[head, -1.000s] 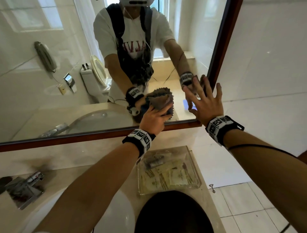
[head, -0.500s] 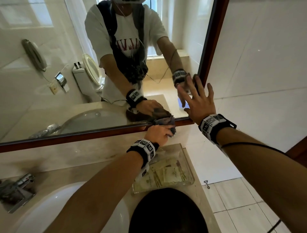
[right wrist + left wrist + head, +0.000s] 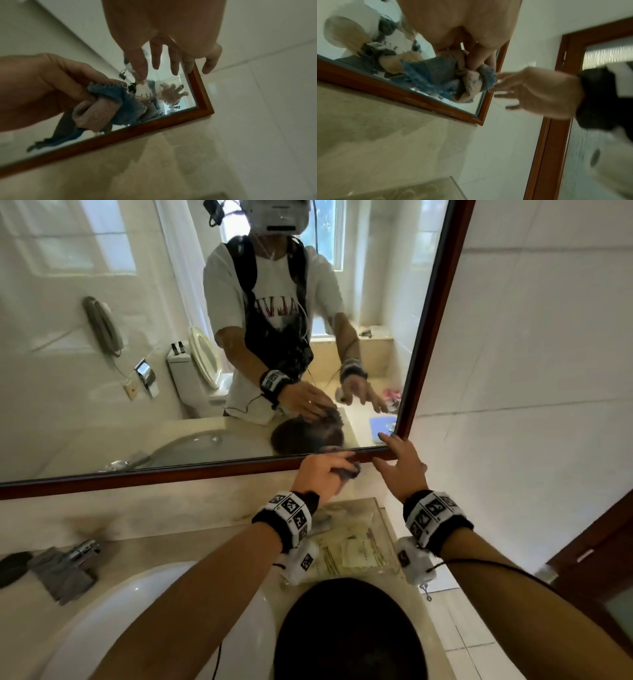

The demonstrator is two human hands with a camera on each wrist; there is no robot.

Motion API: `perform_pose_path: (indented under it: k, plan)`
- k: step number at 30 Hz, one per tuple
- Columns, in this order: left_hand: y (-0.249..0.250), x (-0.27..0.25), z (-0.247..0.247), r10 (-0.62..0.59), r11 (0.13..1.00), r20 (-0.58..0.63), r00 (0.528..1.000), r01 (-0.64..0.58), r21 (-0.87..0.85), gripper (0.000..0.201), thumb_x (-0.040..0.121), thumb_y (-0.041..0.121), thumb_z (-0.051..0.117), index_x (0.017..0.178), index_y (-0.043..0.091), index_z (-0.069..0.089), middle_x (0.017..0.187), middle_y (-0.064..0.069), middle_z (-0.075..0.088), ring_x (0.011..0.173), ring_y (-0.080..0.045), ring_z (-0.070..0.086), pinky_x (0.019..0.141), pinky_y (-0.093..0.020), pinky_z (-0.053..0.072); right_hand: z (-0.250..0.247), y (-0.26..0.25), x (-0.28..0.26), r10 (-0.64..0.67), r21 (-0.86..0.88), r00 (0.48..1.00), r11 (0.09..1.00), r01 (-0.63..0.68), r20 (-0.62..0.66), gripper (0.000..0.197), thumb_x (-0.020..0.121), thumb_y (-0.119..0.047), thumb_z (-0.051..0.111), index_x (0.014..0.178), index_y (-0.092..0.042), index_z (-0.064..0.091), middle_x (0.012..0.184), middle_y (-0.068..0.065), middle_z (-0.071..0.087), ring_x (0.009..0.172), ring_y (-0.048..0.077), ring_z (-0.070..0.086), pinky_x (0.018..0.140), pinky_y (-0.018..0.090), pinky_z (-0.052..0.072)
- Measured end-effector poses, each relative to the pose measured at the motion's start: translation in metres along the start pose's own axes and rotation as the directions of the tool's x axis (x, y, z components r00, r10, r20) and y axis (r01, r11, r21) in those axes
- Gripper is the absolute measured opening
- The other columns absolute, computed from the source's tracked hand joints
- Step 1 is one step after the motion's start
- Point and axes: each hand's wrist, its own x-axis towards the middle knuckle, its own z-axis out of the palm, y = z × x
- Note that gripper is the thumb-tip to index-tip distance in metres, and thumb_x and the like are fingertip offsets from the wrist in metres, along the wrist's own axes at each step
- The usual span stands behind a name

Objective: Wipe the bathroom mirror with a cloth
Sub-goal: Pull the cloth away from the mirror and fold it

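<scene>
The wood-framed mirror (image 3: pixel 171 344) hangs above the counter. My left hand (image 3: pixel 325 472) grips a bunched blue and beige cloth (image 3: pixel 352 471) against the mirror's bottom frame (image 3: pixel 205 470), close to the lower right corner. In the left wrist view the cloth (image 3: pixel 436 77) presses on the glass under my fingers (image 3: pixel 479 58). My right hand (image 3: pixel 399 465) is beside it with fingers spread and straight, at the lower right corner, holding nothing. The right wrist view shows those fingers (image 3: pixel 173 60) over the corner of the frame (image 3: pixel 200 94), and the cloth (image 3: pixel 109 106) in my left hand (image 3: pixel 51 86).
A white basin (image 3: pixel 113 611) and a chrome tap (image 3: pixel 68 563) are at lower left. A clear tray (image 3: pixel 380 518) of sachets sits under my wrists. A dark round object (image 3: pixel 349 631) stands at the counter's front. Tiled wall and a wooden door frame (image 3: pixel 589 556) lie to the right.
My left hand slid the cloth down the glass to the bottom frame. My right hand dropped from the mirror's right edge to its lower right corner, fingers still spread.
</scene>
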Motion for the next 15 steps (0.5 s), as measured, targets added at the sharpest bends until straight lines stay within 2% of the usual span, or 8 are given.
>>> perform_pose_path:
  k: [1, 3, 5, 7, 9, 10, 12, 15]
  plan:
    - [0.005, -0.005, -0.004, -0.035, 0.999, -0.008, 0.999, 0.034, -0.036, 0.041, 0.079, -0.016, 0.052, 0.097, 0.009, 0.078, 0.117, 0.000, 0.070, 0.102, -0.020, 0.067, 0.086, -0.049, 0.057, 0.003, 0.001, -0.008, 0.040, 0.124, 0.999, 0.992, -0.039, -0.009, 0.050, 0.090, -0.019, 0.065, 0.137, -0.028, 0.052, 0.147, 0.002, 0.045, 0.140, 0.021, 0.035, 0.114, 0.052, 0.025]
    - [0.017, -0.020, -0.012, -0.035, 0.998, -0.019, 0.999, 0.034, -0.051, 0.044, 0.083, -0.020, 0.049, 0.106, 0.006, 0.075, 0.118, -0.001, 0.068, 0.095, -0.009, 0.067, 0.081, -0.031, 0.059, 0.008, -0.002, -0.026, 0.094, 0.351, 0.995, 0.932, -0.094, 0.018, 0.047, 0.090, -0.015, 0.064, 0.135, -0.025, 0.056, 0.142, 0.000, 0.052, 0.135, 0.018, 0.043, 0.114, 0.041, 0.032]
    - [0.026, -0.036, -0.019, 0.011, 0.999, -0.020, 1.000, -0.012, -0.041, 0.047, 0.085, -0.019, 0.049, 0.117, 0.008, 0.071, 0.128, -0.005, 0.064, 0.102, -0.004, 0.064, 0.081, -0.012, 0.052, 0.012, -0.010, -0.044, 0.097, 0.477, 0.991, 0.869, -0.128, 0.091, 0.044, 0.091, -0.013, 0.062, 0.134, -0.023, 0.057, 0.138, -0.003, 0.056, 0.131, 0.015, 0.047, 0.110, 0.033, 0.036]
    - [0.026, -0.049, -0.022, 0.034, 0.999, -0.007, 0.999, -0.034, -0.035, 0.054, 0.086, -0.018, 0.048, 0.126, 0.014, 0.065, 0.138, 0.003, 0.056, 0.105, 0.008, 0.059, 0.079, -0.006, 0.046, 0.016, -0.019, -0.060, 0.074, 0.543, 0.985, 0.826, -0.150, 0.159, 0.041, 0.094, -0.016, 0.060, 0.133, -0.024, 0.058, 0.134, -0.005, 0.057, 0.124, 0.012, 0.050, 0.104, 0.030, 0.041]
    - [0.026, -0.063, -0.027, 0.068, 0.997, 0.006, 0.998, -0.068, -0.039, 0.058, 0.086, -0.019, 0.050, 0.133, 0.015, 0.059, 0.145, 0.009, 0.043, 0.107, 0.018, 0.053, 0.081, -0.009, 0.046, 0.022, -0.030, -0.079, 0.082, 0.596, 0.963, 0.771, -0.226, 0.258, 0.036, 0.097, -0.022, 0.056, 0.133, -0.024, 0.057, 0.130, -0.004, 0.060, 0.114, 0.008, 0.056, 0.091, 0.024, 0.046]
    - [0.024, -0.071, -0.029, 0.088, 0.996, 0.012, 0.996, -0.088, -0.011, 0.061, 0.085, -0.019, 0.051, 0.135, 0.016, 0.057, 0.150, 0.008, 0.037, 0.116, 0.015, 0.050, 0.091, -0.015, 0.048, 0.026, -0.033, -0.089, 0.108, 0.612, 0.942, 0.735, -0.291, 0.319, 0.034, 0.099, -0.025, 0.053, 0.132, -0.024, 0.058, 0.128, -0.003, 0.061, 0.111, 0.007, 0.057, 0.087, 0.025, 0.047]
    - [0.015, -0.081, -0.032, 0.085, 0.995, 0.022, 0.996, -0.086, 0.055, 0.068, 0.081, -0.021, 0.052, 0.136, 0.019, 0.056, 0.158, 0.002, 0.027, 0.136, -0.007, 0.043, 0.109, -0.035, 0.043, 0.036, -0.033, -0.105, 0.174, 0.607, 0.885, 0.669, -0.428, 0.432, 0.030, 0.099, -0.036, 0.049, 0.126, -0.029, 0.061, 0.125, -0.001, 0.064, 0.115, 0.012, 0.057, 0.087, 0.035, 0.048]
    - [0.006, -0.100, -0.037, 0.026, 0.999, 0.002, 1.000, -0.026, 0.029, 0.073, 0.079, -0.023, 0.050, 0.137, 0.022, 0.054, 0.162, 0.005, 0.020, 0.140, -0.011, 0.039, 0.112, -0.038, 0.040, 0.049, -0.030, -0.127, 0.219, 0.574, 0.837, 0.640, -0.511, 0.501, 0.035, 0.097, -0.048, 0.048, 0.122, -0.030, 0.065, 0.122, -0.002, 0.067, 0.119, 0.017, 0.057, 0.087, 0.041, 0.051]
